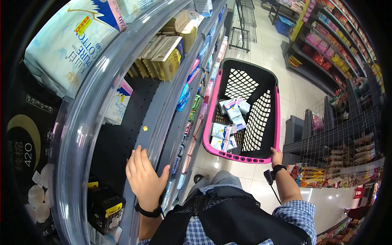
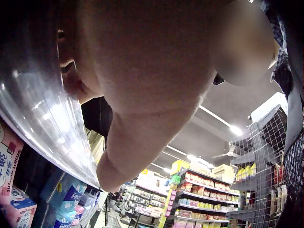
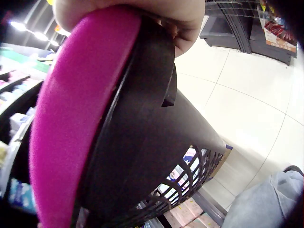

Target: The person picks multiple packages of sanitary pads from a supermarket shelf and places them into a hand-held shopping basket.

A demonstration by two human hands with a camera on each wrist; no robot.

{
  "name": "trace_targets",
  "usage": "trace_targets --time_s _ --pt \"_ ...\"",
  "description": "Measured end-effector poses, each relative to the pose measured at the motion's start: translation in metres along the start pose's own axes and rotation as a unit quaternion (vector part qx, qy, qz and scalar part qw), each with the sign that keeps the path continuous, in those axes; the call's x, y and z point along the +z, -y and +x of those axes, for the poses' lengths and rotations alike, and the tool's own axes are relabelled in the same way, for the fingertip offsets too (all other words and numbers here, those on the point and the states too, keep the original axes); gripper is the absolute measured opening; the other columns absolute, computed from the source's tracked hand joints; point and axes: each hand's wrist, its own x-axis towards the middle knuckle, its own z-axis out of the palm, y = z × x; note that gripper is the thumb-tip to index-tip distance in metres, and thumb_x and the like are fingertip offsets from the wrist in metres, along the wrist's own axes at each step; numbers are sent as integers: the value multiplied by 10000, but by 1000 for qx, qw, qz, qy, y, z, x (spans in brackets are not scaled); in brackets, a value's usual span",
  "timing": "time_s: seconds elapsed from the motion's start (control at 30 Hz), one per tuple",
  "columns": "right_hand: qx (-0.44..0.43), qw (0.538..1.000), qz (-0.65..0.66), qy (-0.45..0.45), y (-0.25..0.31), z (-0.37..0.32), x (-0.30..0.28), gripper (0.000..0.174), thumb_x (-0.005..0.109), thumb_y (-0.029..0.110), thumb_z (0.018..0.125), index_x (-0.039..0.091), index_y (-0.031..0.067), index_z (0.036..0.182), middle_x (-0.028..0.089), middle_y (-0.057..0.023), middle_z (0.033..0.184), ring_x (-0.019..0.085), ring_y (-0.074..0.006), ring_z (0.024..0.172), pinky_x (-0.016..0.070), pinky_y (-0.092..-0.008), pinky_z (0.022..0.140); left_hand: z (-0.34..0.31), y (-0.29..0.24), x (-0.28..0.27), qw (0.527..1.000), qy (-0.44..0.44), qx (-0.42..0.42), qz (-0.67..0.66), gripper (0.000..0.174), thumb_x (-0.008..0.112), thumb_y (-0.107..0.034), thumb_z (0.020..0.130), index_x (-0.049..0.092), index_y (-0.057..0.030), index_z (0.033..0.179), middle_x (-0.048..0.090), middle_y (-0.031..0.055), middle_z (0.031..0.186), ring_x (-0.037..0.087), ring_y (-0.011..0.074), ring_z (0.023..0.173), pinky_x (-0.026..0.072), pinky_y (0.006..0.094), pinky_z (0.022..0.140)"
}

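Observation:
My left hand lies over the shelf's front edge, fingers straight and thumb spread, holding nothing. It fills much of the left wrist view. Beyond its fingertips is a dark perforated shelf, with one blue-white sanitary pad pack near the plastic front guard. My right hand grips the near right corner of a black shopping basket with a pink rim. In the right wrist view, its fingers curl over the pink rim. Several small white-blue packs lie at the basket's bottom.
Yellow-gold packs stand farther along the shelf. A large pad pack is on the upper level at left, and a black pack lies nearer me. Across the tiled aisle stands a wire rack of snacks.

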Motion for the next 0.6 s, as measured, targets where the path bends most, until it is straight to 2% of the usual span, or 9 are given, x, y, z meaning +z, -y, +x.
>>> trace_targets --time_s 0.1,0.6 --pt "26 1000 -14 3 -2 2 -3 242 592 135 775 564 -9 967 553 -11 784 491 -118 725 391 -261 687 0 0 1 1000 -5 -1 -3 700 718 -309 610 439 41 1149 464 166 1212 442 336 1106 334 431 948" --pt "19 1000 -5 -6 3 -2 0 203 584 132 777 568 6 936 564 -22 813 510 -121 765 393 -257 726 0 2 0 1000 -4 3 -10 703 723 -312 607 433 26 1151 457 173 1217 436 340 1114 327 438 952"
